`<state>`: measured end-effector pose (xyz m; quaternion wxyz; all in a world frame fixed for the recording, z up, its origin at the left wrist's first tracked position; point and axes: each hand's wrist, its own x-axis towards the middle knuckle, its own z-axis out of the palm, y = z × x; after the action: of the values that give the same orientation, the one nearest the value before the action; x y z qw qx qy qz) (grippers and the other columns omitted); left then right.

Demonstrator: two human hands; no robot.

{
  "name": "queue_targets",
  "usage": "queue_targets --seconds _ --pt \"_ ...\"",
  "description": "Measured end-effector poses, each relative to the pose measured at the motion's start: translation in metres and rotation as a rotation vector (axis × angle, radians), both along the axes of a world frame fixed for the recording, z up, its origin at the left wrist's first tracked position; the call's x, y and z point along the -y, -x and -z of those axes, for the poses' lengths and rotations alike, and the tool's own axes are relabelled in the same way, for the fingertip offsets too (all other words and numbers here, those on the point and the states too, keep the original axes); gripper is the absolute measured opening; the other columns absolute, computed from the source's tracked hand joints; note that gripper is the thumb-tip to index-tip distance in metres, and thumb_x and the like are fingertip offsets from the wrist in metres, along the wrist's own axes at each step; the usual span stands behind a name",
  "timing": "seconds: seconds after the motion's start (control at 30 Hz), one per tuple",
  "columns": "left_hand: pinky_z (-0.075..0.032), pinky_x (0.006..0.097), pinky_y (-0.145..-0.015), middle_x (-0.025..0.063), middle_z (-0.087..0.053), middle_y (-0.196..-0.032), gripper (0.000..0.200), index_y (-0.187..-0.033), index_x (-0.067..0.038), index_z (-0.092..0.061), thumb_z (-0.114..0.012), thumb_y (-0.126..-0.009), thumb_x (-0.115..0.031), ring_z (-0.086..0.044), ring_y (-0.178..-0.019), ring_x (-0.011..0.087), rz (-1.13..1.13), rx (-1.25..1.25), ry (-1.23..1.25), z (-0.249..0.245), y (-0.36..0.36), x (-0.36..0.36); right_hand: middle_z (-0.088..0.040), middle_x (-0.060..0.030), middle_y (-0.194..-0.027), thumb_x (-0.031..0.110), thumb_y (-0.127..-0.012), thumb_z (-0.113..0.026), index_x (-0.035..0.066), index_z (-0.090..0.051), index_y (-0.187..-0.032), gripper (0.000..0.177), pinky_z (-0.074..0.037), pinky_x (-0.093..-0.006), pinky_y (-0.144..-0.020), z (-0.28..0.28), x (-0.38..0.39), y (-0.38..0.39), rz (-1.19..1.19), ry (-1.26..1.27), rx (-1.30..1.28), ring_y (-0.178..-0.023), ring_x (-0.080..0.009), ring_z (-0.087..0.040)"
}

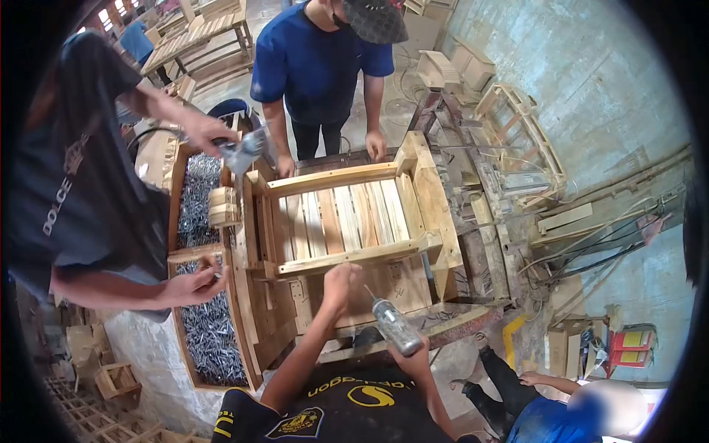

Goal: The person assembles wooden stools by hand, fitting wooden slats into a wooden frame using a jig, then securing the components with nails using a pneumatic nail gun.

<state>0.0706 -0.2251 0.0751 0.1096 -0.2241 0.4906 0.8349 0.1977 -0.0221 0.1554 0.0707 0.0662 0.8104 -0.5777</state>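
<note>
My left hand (pixel 340 284) is closed, its fingers pinched against the near rail (pixel 347 260) of a wooden frame. Whatever it pinches is too small or hidden to make out. My right hand (pixel 410 356) grips a power screwdriver (pixel 396 326), whose thin bit points up and left, close to my left fingers. The wooden frame has a slatted panel (pixel 343 218) and thick end posts (pixel 436 210). It rests on a work stand over a plywood surface (pixel 369 295).
At left, a co-worker in a dark shirt (pixel 88 170) holds another power tool (pixel 244 151) beside wooden trays of screws (pixel 210 336). Across the frame stands a person in blue (pixel 317 66). A third person (pixel 543 421) is low at bottom right. Wooden frames (pixel 517 118) lean by the wall.
</note>
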Motion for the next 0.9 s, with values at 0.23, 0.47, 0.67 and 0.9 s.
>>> queue_targets --seconds 0.23,0.47,0.67,0.9 --pt "-0.035 0.029 -0.056 0.0018 -0.046 -0.057 0.023 -0.106 -0.001 -0.054 -0.041 -0.095 -0.017 -0.038 -0.05 0.0141 0.111 -0.08 -0.17 -0.028 0.124 0.021 -0.07 -0.0144 -0.087 0.01 -0.065 -0.077 -0.004 -0.065 -0.102 0.041 -0.052 -0.0346 -0.075 0.011 -0.035 0.022 0.09 -0.1 0.131 -0.081 -0.0219 -0.069" --pt "-0.038 0.0346 -0.049 0.0034 -0.057 -0.064 0.019 -0.07 -0.005 -0.057 -0.048 -0.084 -0.014 -0.047 -0.049 0.0179 0.245 -0.075 0.184 0.034 0.295 0.014 -0.07 -0.0201 -0.092 0.013 -0.064 -0.076 0.001 -0.065 -0.107 0.047 -0.052 -0.04 -0.079 0.004 -0.05 0.058 0.021 -0.216 0.164 -0.092 -0.0353 -0.068" --pt "-0.052 0.048 -0.076 0.0185 -0.069 -0.091 0.026 -0.099 -0.012 -0.073 -0.054 -0.081 -0.017 -0.067 -0.087 0.0371 0.64 -0.652 1.438 0.059 0.394 -0.023 -0.068 -0.0221 -0.093 0.015 -0.065 -0.074 0.004 -0.065 -0.111 0.047 -0.051 -0.0427 -0.079 0.014 -0.051 0.085 -0.103 -0.192 0.288 -0.093 -0.0407 -0.065" --pt "-0.051 0.0385 -0.07 0.0226 -0.068 -0.083 0.044 -0.114 -0.008 -0.069 -0.053 -0.073 -0.008 -0.065 -0.072 0.0258 1.339 -0.666 1.135 0.072 0.458 -0.037 -0.068 -0.0238 -0.094 0.015 -0.065 -0.072 0.002 -0.064 -0.111 0.048 -0.052 -0.043 -0.08 0.031 -0.045 0.091 -0.016 -0.133 0.55 -0.094 -0.0409 -0.065"
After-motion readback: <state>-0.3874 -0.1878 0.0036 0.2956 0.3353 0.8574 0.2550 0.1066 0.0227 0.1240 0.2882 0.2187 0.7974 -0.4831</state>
